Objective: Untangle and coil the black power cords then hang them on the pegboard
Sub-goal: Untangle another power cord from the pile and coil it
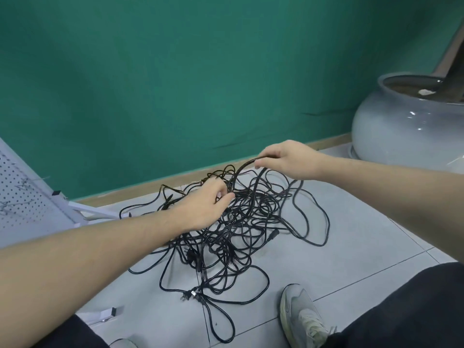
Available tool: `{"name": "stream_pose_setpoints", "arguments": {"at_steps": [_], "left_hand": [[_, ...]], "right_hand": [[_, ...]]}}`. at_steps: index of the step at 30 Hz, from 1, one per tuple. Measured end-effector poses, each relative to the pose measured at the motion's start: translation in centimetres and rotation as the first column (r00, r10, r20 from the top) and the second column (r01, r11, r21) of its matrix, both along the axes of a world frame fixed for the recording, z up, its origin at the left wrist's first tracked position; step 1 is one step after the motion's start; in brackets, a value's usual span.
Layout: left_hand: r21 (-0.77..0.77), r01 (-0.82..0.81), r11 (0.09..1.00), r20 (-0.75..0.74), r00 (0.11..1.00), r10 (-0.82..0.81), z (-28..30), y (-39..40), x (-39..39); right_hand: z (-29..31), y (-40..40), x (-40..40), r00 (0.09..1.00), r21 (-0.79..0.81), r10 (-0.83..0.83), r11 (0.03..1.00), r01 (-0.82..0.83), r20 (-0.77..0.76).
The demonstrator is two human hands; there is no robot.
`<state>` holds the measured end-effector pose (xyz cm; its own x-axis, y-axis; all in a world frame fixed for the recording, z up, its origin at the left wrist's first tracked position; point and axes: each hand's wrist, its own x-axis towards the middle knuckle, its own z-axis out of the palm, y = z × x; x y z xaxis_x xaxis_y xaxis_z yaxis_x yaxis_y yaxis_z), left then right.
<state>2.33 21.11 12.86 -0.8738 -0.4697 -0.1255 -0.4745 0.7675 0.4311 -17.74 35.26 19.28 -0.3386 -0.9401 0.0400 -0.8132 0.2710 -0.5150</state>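
Where the black power cords [236, 229] lie in one tangled heap, they sit on the tiled floor [356, 247] approx. mid-frame, near the wooden skirting [140, 189] at the foot of the green wall [175, 84]. Loose loops spread out from the heap on all sides; one long loop runs toward the near edge, betw. the person's knees.

Hands: right hand [288, 159] is raised above the heap's far side, fingers and thumb pinching a cord that arches down into the tangle. Left hand [203, 204] is low on the heap's left part, fingers curled in among the strands; which strand it grips, cannot tell.

Open room: bare tile to the right of the heap, up to the large pale glazed pot [401, 126] by the wall. Left side is tighter: the white pegboard [27, 197] leans there on its stand, one foot reaching close to the cords' left loops. Near side is bounded by a grey sneaker [301, 315] and dark trouser legs.

Hidden/cut off: pegboard cut by the left frame edge; wire hooks on it hard to make out. Pot cut at the right edge; a dark object stands in it, not identifiable. A plug [188, 296] shows at the heap's near side; no. of separate cords cannot be counted. A small white part [108, 313] with a black end lies on the floor nr. the left knee.

Surface: pale grey tiles, thin joints. Wall has shallow creases low down.
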Motion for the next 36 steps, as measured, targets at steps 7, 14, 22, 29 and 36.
{"name": "stream_pose_setpoints", "arguments": {"at_steps": [7, 14, 22, 29, 36], "left_hand": [[0.396, 0.156, 0.905, 0.001, 0.985, -0.170, -0.8, 0.5, -1.3], [0.192, 0.138, 0.972, 0.143, 0.975, -0.167, -1.5, -1.7, 0.5], [0.218, 0.145, 0.965, -0.085, 0.988, -0.129, -0.1, -2.3, -0.2], [0.294, 0.184, 0.938, -0.249, 0.962, -0.111, 2.1, 1.1, -3.0], [0.546, 0.177, 0.819, -0.454, 0.884, 0.112, 4.4, 2.1, -3.8]], "right_hand": [[1.7, 0.4, 0.9, 0.976, -0.239, 0.115, 0.969, -0.070, 0.182], [1.5, 2.6, -1.3, 0.979, -0.028, -0.021, 0.999, 0.015, -0.202], [-0.3, 4.0, -3.1, 0.931, 0.353, -0.063, 0.914, 0.199, -0.360], [-1.0, 3.1, -1.3, 0.997, 0.192, 0.068, 0.979, -0.063, -0.019], [-0.2, 0.8, 1.5, 0.976, 0.063, 0.081, 0.993, -0.096, 0.201]]}}
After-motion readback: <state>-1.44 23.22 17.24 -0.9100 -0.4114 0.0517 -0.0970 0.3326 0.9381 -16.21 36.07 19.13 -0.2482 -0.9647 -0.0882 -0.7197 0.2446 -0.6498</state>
